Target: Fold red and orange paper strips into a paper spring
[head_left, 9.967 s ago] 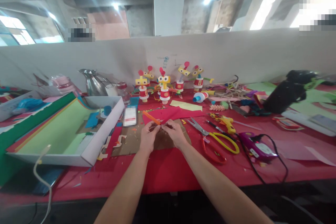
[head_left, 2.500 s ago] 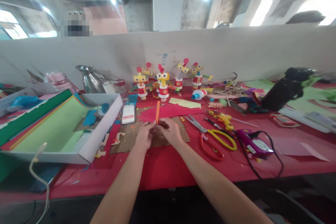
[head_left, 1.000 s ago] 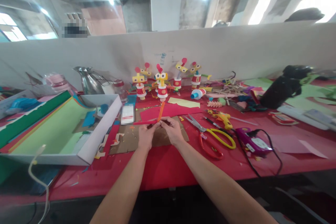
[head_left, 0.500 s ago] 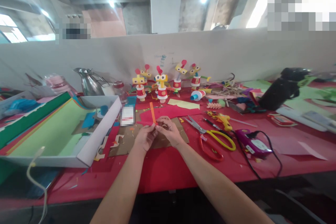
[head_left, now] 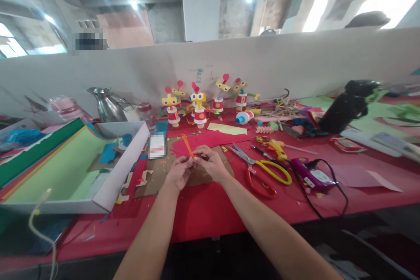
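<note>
A red-covered table [head_left: 204, 218] is bearing the whole spread, with a white box [head_left: 123, 162] of coloured sheets sitting on its left side. A brown cardboard sheet [head_left: 152, 180] is lying beneath the hands. Behind it, at least 5 cup-bodied figures [head_left: 200, 115] are standing, looking complete with heads and arms; 1 cup [head_left: 248, 117] is lying on its side nearby, apparently unfinished. Scissors [head_left: 251, 162] are resting unheld beside the cardboard. The left hand [head_left: 180, 173] and right hand [head_left: 210, 162] are meeting above it, both nearly closed, thumbs and fingertips pinching the lower end of an orange strip [head_left: 188, 145], which is rising away from them. A red strip [head_left: 177, 152] seems to be running leftward from the same grip. Work on the strips is looking early: they are apparently being joined at 1 end, while the orange length is extending free; the fingers are hiding any folds.
</note>
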Demonstrator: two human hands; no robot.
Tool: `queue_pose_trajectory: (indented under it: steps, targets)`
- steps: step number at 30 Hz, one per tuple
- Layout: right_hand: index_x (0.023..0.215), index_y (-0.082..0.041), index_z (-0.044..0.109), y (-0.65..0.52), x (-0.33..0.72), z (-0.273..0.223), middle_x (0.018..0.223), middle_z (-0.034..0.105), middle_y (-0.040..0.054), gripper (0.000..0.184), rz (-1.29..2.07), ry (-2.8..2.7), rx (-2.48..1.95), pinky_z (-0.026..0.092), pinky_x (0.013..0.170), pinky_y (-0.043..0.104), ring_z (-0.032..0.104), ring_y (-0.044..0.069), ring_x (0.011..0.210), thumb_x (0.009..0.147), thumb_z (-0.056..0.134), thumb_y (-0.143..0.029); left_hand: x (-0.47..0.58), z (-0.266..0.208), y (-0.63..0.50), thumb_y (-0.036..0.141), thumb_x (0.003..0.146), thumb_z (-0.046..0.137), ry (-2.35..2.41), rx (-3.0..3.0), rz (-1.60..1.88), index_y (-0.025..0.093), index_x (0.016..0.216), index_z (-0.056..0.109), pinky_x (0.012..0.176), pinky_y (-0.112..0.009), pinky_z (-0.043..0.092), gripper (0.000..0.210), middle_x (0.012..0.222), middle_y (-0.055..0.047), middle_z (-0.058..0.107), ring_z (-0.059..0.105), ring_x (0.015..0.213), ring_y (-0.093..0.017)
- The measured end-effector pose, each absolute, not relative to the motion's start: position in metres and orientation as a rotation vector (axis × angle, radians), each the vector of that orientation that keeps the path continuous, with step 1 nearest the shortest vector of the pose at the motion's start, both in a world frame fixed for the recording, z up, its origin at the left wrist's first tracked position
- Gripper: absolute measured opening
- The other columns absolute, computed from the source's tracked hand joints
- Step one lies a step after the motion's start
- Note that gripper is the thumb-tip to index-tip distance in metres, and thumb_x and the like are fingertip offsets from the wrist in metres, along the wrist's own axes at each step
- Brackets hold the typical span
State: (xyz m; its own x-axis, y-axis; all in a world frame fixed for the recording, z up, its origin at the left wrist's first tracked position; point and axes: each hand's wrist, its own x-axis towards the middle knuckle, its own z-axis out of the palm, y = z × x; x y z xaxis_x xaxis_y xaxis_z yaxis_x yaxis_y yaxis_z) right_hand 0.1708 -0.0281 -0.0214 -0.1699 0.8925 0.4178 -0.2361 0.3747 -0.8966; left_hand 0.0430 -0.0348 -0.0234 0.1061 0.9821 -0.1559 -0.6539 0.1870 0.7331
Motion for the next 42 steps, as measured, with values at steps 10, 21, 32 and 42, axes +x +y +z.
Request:
queue_pose_trajectory:
  steps: [10, 21, 32, 42]
  targets:
    - [0.082, -0.023, 0.071, -0.027, 0.170, -0.023, 0.082, 0.068, 0.0030, 0.014, 0.887, -1.387, -0.803, 0.049, 0.072, 0.029, 0.062, 0.018, 0.077, 0.071, 0.067, -0.031, 0.047, -0.027, -0.031, 0.018, 0.046, 0.083, 0.769, 0.604, 1.414, 0.013, 0.063, 0.068, 0.060, -0.022, 0.046, 0.023, 0.061, -0.003, 0.068, 0.060, 0.057, -0.010]
    - [0.081, -0.020, 0.072, -0.019, 0.172, -0.034, 0.081, 0.071, 0.0034, 0.019, 0.921, -1.343, -0.931, 0.050, 0.068, 0.029, 0.064, 0.020, 0.074, 0.073, 0.063, -0.034, 0.052, -0.019, -0.037, 0.025, 0.053, 0.080, 0.820, 0.756, 1.418, 0.010, 0.077, 0.068, 0.071, -0.031, 0.050, 0.030, 0.074, -0.009, 0.071, 0.067, 0.073, -0.021]
    - [0.077, -0.018, 0.070, -0.018, 0.169, -0.035, 0.073, 0.070, 0.0021, 0.023, 1.089, -1.213, -0.955, 0.049, 0.064, 0.028, 0.063, 0.018, 0.067, 0.064, 0.070, -0.037, 0.055, -0.023, -0.036, 0.024, 0.052, 0.080, 0.839, 0.703, 1.461, 0.011, 0.076, 0.064, 0.074, -0.031, 0.050, 0.031, 0.070, -0.006, 0.070, 0.067, 0.075, -0.019]
    - [0.069, -0.017, 0.067, -0.019, 0.169, -0.029, 0.062, 0.065, -0.0010, 0.019, 1.370, -1.006, -0.823, 0.044, 0.059, 0.023, 0.056, 0.010, 0.055, 0.060, 0.073, -0.032, 0.045, -0.028, -0.030, 0.004, 0.065, 0.067, 0.823, 0.507, 1.339, 0.011, 0.066, 0.063, 0.064, -0.025, 0.054, 0.008, 0.067, -0.006, 0.069, 0.066, 0.065, -0.015]
